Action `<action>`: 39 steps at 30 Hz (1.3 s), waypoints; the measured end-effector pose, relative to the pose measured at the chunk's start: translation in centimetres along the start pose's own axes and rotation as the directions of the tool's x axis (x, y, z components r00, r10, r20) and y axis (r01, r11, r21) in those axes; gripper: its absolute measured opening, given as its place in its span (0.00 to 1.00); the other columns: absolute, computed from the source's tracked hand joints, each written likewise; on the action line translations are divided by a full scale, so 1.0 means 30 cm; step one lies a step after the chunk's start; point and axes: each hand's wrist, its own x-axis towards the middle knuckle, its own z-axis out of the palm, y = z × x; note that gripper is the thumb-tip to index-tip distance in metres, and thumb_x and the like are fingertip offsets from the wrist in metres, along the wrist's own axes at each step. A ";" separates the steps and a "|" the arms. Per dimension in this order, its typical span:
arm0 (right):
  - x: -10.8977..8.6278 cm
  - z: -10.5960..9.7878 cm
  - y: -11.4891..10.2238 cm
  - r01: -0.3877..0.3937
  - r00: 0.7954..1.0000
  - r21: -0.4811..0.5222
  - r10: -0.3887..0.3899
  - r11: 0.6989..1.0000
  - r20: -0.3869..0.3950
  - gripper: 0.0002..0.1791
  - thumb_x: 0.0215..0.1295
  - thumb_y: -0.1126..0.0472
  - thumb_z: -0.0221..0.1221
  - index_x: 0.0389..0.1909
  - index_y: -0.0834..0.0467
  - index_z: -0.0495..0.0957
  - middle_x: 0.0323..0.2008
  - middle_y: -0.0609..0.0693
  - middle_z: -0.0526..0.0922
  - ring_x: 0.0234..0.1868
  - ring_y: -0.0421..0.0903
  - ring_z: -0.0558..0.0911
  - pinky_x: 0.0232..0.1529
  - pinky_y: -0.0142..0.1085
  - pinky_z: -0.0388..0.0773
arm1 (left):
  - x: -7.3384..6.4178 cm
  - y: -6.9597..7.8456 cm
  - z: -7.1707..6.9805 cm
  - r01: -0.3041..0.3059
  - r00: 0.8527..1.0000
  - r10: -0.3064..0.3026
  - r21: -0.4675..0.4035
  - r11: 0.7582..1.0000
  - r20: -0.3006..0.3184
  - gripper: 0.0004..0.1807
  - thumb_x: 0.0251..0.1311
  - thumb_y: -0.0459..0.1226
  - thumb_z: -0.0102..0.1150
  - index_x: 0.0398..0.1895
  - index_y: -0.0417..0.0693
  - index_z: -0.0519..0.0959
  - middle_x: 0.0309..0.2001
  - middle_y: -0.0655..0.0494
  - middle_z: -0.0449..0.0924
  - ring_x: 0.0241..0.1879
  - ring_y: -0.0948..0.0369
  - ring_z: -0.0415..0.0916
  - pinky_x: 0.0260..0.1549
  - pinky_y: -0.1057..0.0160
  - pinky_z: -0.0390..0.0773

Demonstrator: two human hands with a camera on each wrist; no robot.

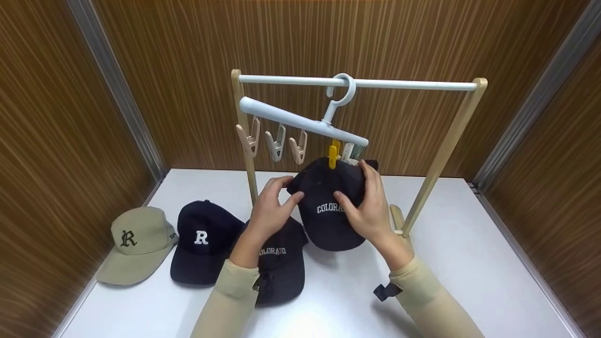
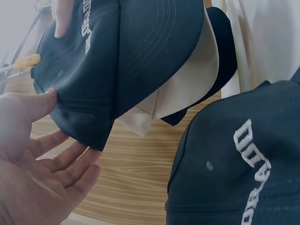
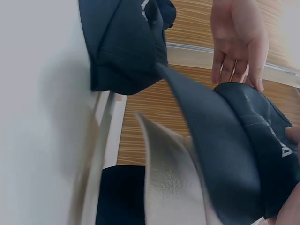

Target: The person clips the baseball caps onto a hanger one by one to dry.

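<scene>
A black cap [image 1: 328,230] lettered COLORADO hangs by its crown from a yellow clip [image 1: 333,157] on a light blue hanger [image 1: 286,115]. My left hand [image 1: 270,209] pinches its side edge, thumb in front and fingers behind. On the other side, my right hand [image 1: 373,213] holds the crown, its thumb on the front near the lettering and fingers along the side. Behind this cap, the left wrist view shows a cream cap's brim [image 2: 192,79] and a dark brim [image 2: 224,47]. The hanger tilts down to the right.
A white rail [image 1: 291,80] between wooden posts [image 1: 441,159] carries the hanger. Several clips dangle at its left, including a grey clip [image 1: 276,145]. On the white table lie a beige cap [image 1: 136,225], a navy R cap [image 1: 192,263] and another COLORADO cap [image 1: 286,277], partly behind my left forearm.
</scene>
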 end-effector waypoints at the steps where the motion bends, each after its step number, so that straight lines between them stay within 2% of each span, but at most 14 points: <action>1: -0.008 0.000 0.004 0.000 1.000 0.007 0.000 1.000 -0.001 0.49 0.71 0.57 0.76 0.82 0.72 0.61 0.77 0.66 0.71 0.77 0.60 0.72 0.80 0.50 0.65 | -0.002 -0.003 -0.002 0.003 1.000 -0.003 0.002 1.000 0.003 0.29 0.78 0.46 0.70 0.73 0.39 0.79 0.67 0.45 0.82 0.69 0.47 0.78 0.72 0.46 0.73; 7: -0.047 -0.003 0.029 0.000 1.000 0.029 0.000 1.000 -0.001 0.54 0.68 0.61 0.77 0.86 0.69 0.56 0.79 0.65 0.70 0.76 0.60 0.72 0.80 0.45 0.63 | -0.013 -0.016 -0.014 0.038 0.999 -0.039 0.049 0.998 0.028 0.29 0.77 0.48 0.69 0.72 0.40 0.79 0.66 0.45 0.81 0.69 0.47 0.78 0.72 0.45 0.74; 13: -0.082 -0.008 0.044 0.002 1.000 0.020 -0.002 1.000 0.013 0.54 0.67 0.63 0.78 0.84 0.75 0.55 0.81 0.70 0.65 0.81 0.64 0.67 0.83 0.45 0.59 | -0.033 -0.035 -0.033 0.061 0.996 -0.067 0.100 0.993 0.052 0.28 0.77 0.48 0.70 0.71 0.41 0.80 0.65 0.45 0.81 0.69 0.46 0.78 0.71 0.43 0.74; 19: -0.115 -0.012 0.054 -0.009 0.999 -0.006 0.010 1.000 0.038 0.55 0.67 0.62 0.78 0.84 0.76 0.54 0.82 0.71 0.63 0.80 0.63 0.69 0.79 0.40 0.65 | -0.057 -0.066 -0.056 0.055 0.995 -0.068 0.158 0.986 0.074 0.27 0.76 0.47 0.70 0.69 0.41 0.81 0.65 0.44 0.82 0.68 0.45 0.79 0.67 0.43 0.78; 26: -0.162 -0.009 0.065 -0.059 0.997 0.003 0.059 0.998 0.053 0.55 0.68 0.63 0.78 0.85 0.73 0.54 0.81 0.68 0.65 0.76 0.63 0.73 0.76 0.43 0.71 | -0.078 -0.097 -0.083 0.084 0.991 -0.104 0.213 0.973 0.084 0.27 0.76 0.48 0.70 0.70 0.42 0.81 0.63 0.43 0.82 0.65 0.44 0.80 0.66 0.41 0.77; 30: -0.187 -0.003 0.064 -0.070 0.996 0.001 0.070 0.998 0.059 0.55 0.67 0.63 0.78 0.85 0.73 0.53 0.79 0.68 0.66 0.73 0.64 0.75 0.75 0.43 0.71 | -0.086 -0.111 -0.094 0.109 0.987 -0.132 0.225 0.968 0.090 0.28 0.75 0.48 0.71 0.70 0.43 0.81 0.64 0.42 0.82 0.66 0.43 0.80 0.67 0.40 0.76; 33: -0.206 0.002 0.061 -0.085 0.994 -0.010 0.085 0.996 0.073 0.56 0.68 0.61 0.78 0.85 0.73 0.53 0.78 0.68 0.66 0.72 0.64 0.75 0.73 0.47 0.72 | -0.092 -0.121 -0.099 0.123 0.985 -0.149 0.241 0.963 0.091 0.28 0.75 0.48 0.71 0.70 0.43 0.81 0.64 0.43 0.82 0.67 0.44 0.79 0.68 0.40 0.76; 39: -0.240 0.008 0.048 -0.119 0.988 -0.040 0.122 0.992 0.098 0.56 0.68 0.58 0.78 0.84 0.75 0.54 0.77 0.71 0.67 0.76 0.66 0.72 0.75 0.53 0.68 | -0.113 -0.121 -0.113 0.149 0.978 -0.182 0.259 0.954 0.106 0.28 0.76 0.47 0.71 0.71 0.43 0.81 0.65 0.44 0.82 0.68 0.44 0.79 0.68 0.40 0.75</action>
